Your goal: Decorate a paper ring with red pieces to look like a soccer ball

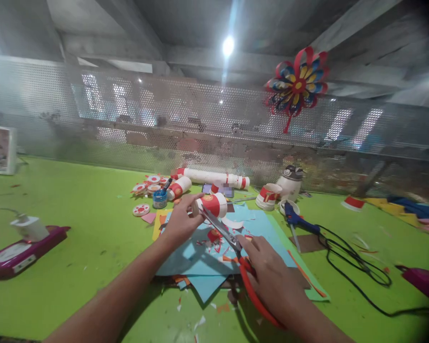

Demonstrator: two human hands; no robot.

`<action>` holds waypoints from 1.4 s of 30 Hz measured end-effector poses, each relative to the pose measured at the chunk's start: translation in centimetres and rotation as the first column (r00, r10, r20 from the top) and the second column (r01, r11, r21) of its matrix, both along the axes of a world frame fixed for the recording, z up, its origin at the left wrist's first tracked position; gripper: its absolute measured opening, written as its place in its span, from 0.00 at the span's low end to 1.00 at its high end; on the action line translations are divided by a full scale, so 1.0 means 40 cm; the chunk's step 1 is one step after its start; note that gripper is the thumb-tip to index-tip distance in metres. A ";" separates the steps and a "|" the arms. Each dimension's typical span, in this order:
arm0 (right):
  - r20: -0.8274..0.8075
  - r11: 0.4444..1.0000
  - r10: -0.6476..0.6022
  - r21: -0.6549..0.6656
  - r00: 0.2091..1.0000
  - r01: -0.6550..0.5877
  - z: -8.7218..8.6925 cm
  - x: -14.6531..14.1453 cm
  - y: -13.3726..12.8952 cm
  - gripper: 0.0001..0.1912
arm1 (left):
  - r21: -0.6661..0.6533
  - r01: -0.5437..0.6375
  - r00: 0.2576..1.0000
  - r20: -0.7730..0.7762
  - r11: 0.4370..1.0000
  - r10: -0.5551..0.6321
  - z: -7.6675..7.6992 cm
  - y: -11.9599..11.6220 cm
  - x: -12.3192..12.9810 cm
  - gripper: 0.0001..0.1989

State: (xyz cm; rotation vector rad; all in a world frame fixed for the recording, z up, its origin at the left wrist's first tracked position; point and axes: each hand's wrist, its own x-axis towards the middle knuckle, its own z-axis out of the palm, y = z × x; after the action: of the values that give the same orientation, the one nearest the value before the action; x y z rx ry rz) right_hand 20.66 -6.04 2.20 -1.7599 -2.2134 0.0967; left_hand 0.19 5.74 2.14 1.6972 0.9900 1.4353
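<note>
My left hand (183, 220) is closed around a red and white paper cup (218, 205), which lies on its side in the air above the blue paper. In my right hand (266, 267) are scissors (229, 236) with red handles, my fingers wrapped round the grips. Their blades point up and left and reach the cup's rim near my left fingers. Whether the blades are biting into the rim I cannot tell. Beneath both hands lie sheets of light blue paper (186, 262), strewn with red, white and orange scraps.
Behind my hands lie a long white tube (210, 177), another cup (179, 187) and a blue paint jar (160, 199). On the right are a glue gun (300, 220) with a looping black cord and stacked cups (267, 196). A purple power strip (26, 250) sits at left.
</note>
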 end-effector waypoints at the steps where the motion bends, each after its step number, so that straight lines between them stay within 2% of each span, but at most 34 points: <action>1: -0.005 1.000 -0.010 -0.002 1.000 0.010 0.003 0.000 0.000 0.27 | 0.010 -0.009 1.000 -0.015 1.000 0.009 -0.001 0.001 -0.001 0.24; 5: 0.008 0.994 -0.093 -0.048 0.996 0.094 0.019 0.003 0.001 0.26 | 0.052 -0.063 0.995 -0.071 0.997 0.067 -0.003 0.007 -0.011 0.23; 9: 0.029 0.990 -0.101 -0.093 0.994 0.103 0.029 0.003 0.001 0.25 | 0.101 -0.134 0.985 -0.097 0.986 0.144 -0.004 0.016 -0.021 0.22; 12: 0.046 0.992 -0.095 -0.074 0.994 0.098 0.024 0.002 0.003 0.25 | 0.136 -0.152 0.980 -0.111 0.979 0.167 -0.003 0.019 -0.024 0.21; 15: 0.074 0.997 -0.071 0.005 0.995 0.071 0.011 0.003 0.009 0.24 | 0.159 -0.157 0.976 -0.124 0.975 0.177 -0.001 0.015 -0.022 0.22; 21: 0.174 0.980 -0.029 0.199 0.984 -0.006 -0.014 0.015 0.017 0.26 | 0.179 -0.140 0.972 -0.163 0.974 0.170 0.003 -0.002 -0.012 0.23; 27: 0.260 0.928 0.020 0.355 0.965 -0.115 -0.022 0.046 0.031 0.25 | 0.124 -0.119 0.974 -0.176 0.985 0.140 0.004 -0.008 -0.003 0.29; 34: 0.257 0.920 0.070 0.357 0.964 -0.162 -0.030 0.064 0.038 0.26 | 0.085 -0.052 0.990 -0.129 0.995 0.063 -0.011 -0.008 0.006 0.23; 42: 0.291 0.924 0.036 0.354 0.956 -0.143 -0.025 0.060 0.028 0.26 | 0.097 -0.031 0.996 -0.083 0.995 0.040 -0.011 -0.023 0.012 0.25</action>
State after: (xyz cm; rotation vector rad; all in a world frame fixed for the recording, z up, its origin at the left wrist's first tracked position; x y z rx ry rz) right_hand 23.06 -4.91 1.19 -1.5342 -2.3090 -0.5515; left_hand 0.68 4.81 1.69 1.8313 1.0166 1.4643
